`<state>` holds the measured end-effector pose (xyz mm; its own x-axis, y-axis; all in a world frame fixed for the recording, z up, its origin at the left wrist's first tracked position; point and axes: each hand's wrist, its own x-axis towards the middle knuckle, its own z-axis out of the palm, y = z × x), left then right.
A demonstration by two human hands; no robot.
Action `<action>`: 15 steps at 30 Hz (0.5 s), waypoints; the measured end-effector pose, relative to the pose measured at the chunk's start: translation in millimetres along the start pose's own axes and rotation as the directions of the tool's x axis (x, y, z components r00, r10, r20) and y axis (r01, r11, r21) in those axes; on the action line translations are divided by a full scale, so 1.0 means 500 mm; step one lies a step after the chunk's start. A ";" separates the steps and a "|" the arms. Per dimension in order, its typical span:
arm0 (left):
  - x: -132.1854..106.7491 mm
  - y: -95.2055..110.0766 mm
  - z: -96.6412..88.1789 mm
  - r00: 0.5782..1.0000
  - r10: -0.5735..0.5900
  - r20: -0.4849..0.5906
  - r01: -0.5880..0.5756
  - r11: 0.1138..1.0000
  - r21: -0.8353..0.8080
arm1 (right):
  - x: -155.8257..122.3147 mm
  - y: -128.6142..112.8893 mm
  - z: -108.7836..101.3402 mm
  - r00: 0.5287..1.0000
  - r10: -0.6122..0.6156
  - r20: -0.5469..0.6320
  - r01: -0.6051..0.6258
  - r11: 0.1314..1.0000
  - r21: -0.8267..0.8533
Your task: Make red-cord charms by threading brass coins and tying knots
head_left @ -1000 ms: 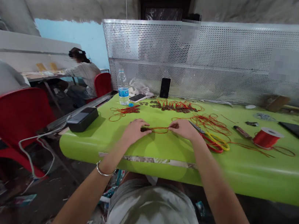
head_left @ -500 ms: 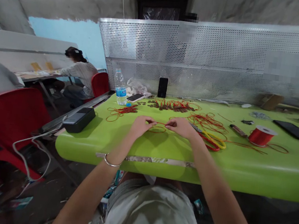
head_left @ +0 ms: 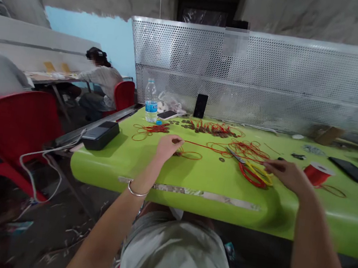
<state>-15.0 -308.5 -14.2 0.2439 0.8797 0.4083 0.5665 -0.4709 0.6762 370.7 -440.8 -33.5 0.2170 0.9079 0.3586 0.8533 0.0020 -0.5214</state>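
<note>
My left hand (head_left: 168, 146) rests on the green table (head_left: 193, 176) and pinches one end of a red cord (head_left: 217, 148). That cord runs taut to my right hand (head_left: 285, 173), whose fingers are closed on the other end. The right hand hovers just right of the yellow and red scissors (head_left: 253, 171). A small coin (head_left: 221, 159) lies under the stretched cord. A loop of the cord (head_left: 191, 155) lies beside the left hand.
More red cords and coins (head_left: 213, 129) lie further back, with a red spool (head_left: 318, 173) on the right. A water bottle (head_left: 151, 101), two phones (head_left: 200, 105) and a black box (head_left: 100, 134) stand to the left. Another person (head_left: 102, 79) sits at a far table; a red chair (head_left: 16, 129) is close left.
My right hand has drawn away to the right, pulling the red cord out straight. The left hand stayed put. The view has shifted slightly.
</note>
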 end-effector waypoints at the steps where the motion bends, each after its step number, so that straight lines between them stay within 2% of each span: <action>1: -0.001 -0.003 0.000 1.000 -0.007 -0.010 0.008 1.000 0.009 | -0.004 0.017 -0.011 0.998 0.054 -0.013 -0.053 0.998 0.027; 4: -0.006 -0.007 0.002 0.999 -0.026 -0.038 0.028 0.999 0.044 | -0.007 0.024 -0.034 0.983 0.145 -0.108 -0.141 0.989 0.044; 6: -0.010 0.000 0.003 0.997 0.018 -0.079 -0.012 0.997 0.071 | 0.001 -0.014 -0.035 0.984 0.119 -0.133 -0.115 0.993 0.039; 9: -0.010 0.029 0.009 0.961 0.239 -0.138 -0.237 0.971 0.031 | 0.026 -0.121 -0.013 0.993 -0.024 -0.118 0.026 0.999 0.021; 11: -0.005 0.056 0.020 0.929 0.355 -0.109 -0.366 0.924 -0.111 | 0.047 -0.207 0.012 0.983 -0.173 -0.065 0.173 0.985 -0.008; 13: 0.003 0.082 0.038 0.929 0.370 -0.005 -0.352 0.880 -0.320 | 0.066 -0.287 0.040 0.958 -0.286 -0.011 0.286 0.958 -0.025; 15: 0.012 0.100 0.057 0.933 0.344 0.106 -0.251 0.832 -0.495 | 0.083 -0.347 0.065 0.910 -0.414 0.021 0.414 0.909 -0.045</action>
<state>37.4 -325.2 4.5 0.5064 0.6654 0.5484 0.0207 -0.6452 0.7637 216.2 -389.7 46.6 -0.1655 0.8342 0.5260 0.8867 0.3593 -0.2908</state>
